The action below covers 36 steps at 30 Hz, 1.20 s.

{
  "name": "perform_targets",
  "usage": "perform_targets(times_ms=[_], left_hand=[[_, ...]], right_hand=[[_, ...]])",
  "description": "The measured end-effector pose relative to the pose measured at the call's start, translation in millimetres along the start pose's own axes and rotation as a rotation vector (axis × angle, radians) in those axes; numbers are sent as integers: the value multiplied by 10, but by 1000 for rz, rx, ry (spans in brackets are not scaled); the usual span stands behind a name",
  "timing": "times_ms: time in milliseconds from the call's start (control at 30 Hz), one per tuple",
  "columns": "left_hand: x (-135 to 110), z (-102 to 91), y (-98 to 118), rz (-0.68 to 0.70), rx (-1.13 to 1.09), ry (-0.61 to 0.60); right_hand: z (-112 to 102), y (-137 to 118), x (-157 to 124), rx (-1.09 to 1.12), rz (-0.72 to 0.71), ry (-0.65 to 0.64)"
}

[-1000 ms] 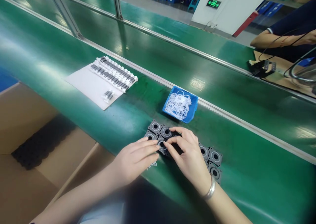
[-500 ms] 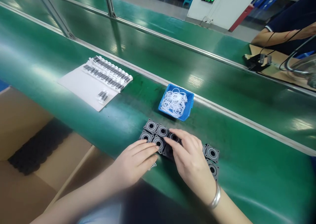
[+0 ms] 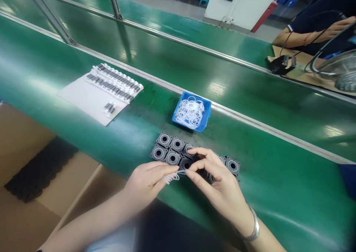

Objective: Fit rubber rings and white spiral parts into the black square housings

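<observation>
My left hand (image 3: pixel 151 178) is closed round several thin white rings (image 3: pixel 171 177), which stick out below its fingertips. My right hand (image 3: pixel 214 174), thumb and forefinger pinched together, grips the edge of one white ring (image 3: pixel 181 172) drawn out from that bunch. Under and behind both hands lie two rows of square black parts (image 3: pixel 172 158) with round centre holes, pressed side by side. Pale rings sit round the holes of those I can see. My right hand hides several parts in the middle of the rows.
A blue bin (image 3: pixel 205 120) full of white rings stands beyond the black parts. To the left, a white sheet (image 3: pixel 83 98) bears rows of small grey-and-white pieces. An open cardboard box (image 3: pixel 75 200) is at lower left. Across the rail, a person's arm (image 3: pixel 297 39) rests near a fan.
My left hand has drawn back from the black parts, showing the bunch of rings. My right hand has come to it and pinched one ring. The view has shifted slightly.
</observation>
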<state>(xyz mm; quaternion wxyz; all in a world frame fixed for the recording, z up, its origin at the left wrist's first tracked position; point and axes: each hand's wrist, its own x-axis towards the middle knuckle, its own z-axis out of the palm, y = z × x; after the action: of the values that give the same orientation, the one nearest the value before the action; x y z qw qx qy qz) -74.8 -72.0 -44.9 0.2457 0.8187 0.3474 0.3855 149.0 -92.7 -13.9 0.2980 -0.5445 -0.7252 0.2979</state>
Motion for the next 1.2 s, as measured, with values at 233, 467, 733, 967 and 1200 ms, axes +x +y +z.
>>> perform_targets(times_ms=[233,467,733,967,1200], left_hand=[[-37,139,-27,360,188,-106],[-84,267,-52,482,298,-238],[-93,257,-47,498,347,-269],[35,210,155,234,153,-80],[102,323,218,112,-5,-64]], right_hand=[[36,174,-11,-289,-55,71],[94,199,-34,-392,-118,118],[32,232,-145,-447,-219,81],[-145,57,-246,-179,-123,58],[-123,93,-338,-13,-38,15]])
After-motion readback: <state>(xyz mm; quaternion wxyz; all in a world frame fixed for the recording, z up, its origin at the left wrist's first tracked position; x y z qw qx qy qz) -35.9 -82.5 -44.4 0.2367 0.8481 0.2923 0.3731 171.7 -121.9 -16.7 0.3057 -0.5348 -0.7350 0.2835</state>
